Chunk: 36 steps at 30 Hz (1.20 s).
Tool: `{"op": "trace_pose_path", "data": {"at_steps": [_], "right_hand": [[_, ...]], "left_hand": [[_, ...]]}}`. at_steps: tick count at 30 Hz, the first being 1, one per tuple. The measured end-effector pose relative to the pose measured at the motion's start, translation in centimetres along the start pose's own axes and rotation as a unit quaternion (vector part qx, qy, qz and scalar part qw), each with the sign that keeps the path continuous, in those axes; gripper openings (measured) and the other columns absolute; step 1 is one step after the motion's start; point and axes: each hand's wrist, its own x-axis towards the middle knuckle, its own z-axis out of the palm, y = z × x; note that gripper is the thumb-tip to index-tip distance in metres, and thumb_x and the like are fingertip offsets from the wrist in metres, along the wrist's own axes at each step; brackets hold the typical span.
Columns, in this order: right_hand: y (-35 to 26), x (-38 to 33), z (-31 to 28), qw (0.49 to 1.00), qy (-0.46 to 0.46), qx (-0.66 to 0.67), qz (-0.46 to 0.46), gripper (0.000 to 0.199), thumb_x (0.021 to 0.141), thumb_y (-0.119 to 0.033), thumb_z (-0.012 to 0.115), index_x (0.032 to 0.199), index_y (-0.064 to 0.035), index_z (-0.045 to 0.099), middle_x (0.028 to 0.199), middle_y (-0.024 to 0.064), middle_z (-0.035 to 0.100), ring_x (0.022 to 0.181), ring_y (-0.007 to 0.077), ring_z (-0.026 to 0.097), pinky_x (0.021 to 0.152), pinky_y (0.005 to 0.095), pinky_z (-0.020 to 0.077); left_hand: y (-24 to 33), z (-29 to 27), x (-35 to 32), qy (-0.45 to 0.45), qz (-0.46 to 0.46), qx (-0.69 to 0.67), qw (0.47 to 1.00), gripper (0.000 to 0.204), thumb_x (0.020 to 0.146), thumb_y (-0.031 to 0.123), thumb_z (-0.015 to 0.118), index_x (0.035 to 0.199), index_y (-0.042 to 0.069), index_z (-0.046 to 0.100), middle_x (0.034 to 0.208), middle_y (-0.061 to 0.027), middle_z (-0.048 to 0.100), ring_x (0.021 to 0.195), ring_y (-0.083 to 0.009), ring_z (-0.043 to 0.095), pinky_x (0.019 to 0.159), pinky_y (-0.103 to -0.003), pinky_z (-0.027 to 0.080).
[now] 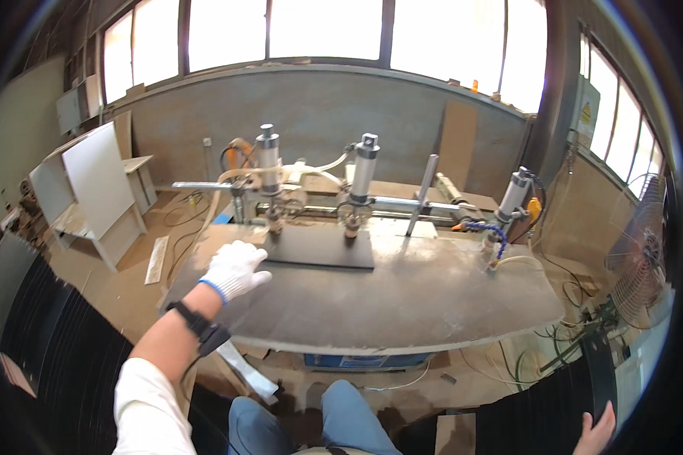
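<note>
My left hand [237,271], in a white knitted glove, reaches over the worktable [463,299]. Its fingers are spread, with the thumb pointing right, at the left end of a black board [319,254]. That board lies flat under two upright silver cylinders, one on the left [268,159] and one on the right [364,171]. Low at the right edge is my bare right hand [596,431], thumb and fingers apart. It is at the near end of a black strip-like board [602,368]; whether it touches the board I cannot tell.
Stacked black boards stand at the left [61,356] and right [535,402]. A third cylinder [514,191] and a blue jointed hose [497,230] are at the table's right end. A caged fan [641,258] stands beyond. White panel furniture [102,178] and cables [190,208] are at the left.
</note>
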Motion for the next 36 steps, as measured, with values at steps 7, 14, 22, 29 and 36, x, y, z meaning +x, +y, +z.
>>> {"op": "trace_pose_path", "data": {"at_steps": [7,14,22,29,36], "right_hand": [[-12.3,7.6,4.2,0.95,0.097,0.214,-0.204,0.044,0.081,0.002,0.054,0.122,-0.0074,0.066,0.119,0.0168,0.067,0.114,0.0352,0.062,0.096,0.045,0.0503],[-36.8,13.3,5.6,0.764,0.113,0.474,-0.424,0.033,0.084,-0.004,0.058,0.112,-0.0159,0.07,0.106,0.0092,0.073,0.097,0.0276,0.07,0.082,0.0388,0.0569],[-54.6,10.4,8.8,0.69,0.042,0.501,-0.52,0.036,0.088,-0.016,0.065,0.125,-0.0179,0.065,0.117,0.0126,0.069,0.111,0.0309,0.064,0.093,0.04,0.0531],[-63.1,9.6,9.0,0.675,-0.064,0.482,-0.555,0.045,0.087,-0.032,0.072,0.129,-0.0205,0.062,0.133,0.0154,0.061,0.129,0.0335,0.053,0.103,0.0427,0.0479],[-65.3,8.1,7.1,0.655,-0.059,0.485,-0.576,0.045,0.084,-0.026,0.074,0.128,-0.0173,0.063,0.13,0.0153,0.063,0.128,0.0338,0.054,0.103,0.0424,0.0478]], "left_hand": [[0.9,8.1,9.0,-0.055,-0.049,0.014,0.997,0.058,0.083,0.058,0.065,0.112,0.009,0.068,0.103,-0.0179,0.067,0.107,-0.0363,0.062,0.091,-0.047,0.05],[3.6,5.8,5.4,-0.04,-0.08,-0.039,0.995,0.063,0.078,0.064,0.067,0.106,0.007,0.067,0.107,-0.0191,0.065,0.106,-0.0375,0.061,0.091,-0.048,0.05],[4.0,1.3,-12.5,-0.026,-0.062,0.045,0.997,0.06,0.072,0.046,0.076,0.116,0.008,0.059,0.087,-0.0127,0.061,0.082,-0.0316,0.063,0.068,-0.045,0.053],[-1.6,-5.9,-23.4,0.027,-0.075,0.225,0.971,0.032,0.077,0.018,0.061,0.107,0.007,0.064,0.07,-0.0051,0.053,0.061,-0.022,0.056,0.049,-0.037,0.045],[-2.4,-17.1,-33.2,0.031,-0.248,0.391,0.886,0.039,0.071,0.022,0.075,0.106,0.009,0.065,0.071,-0.0047,0.055,0.063,-0.023,0.059,0.054,-0.036,0.045]]}}
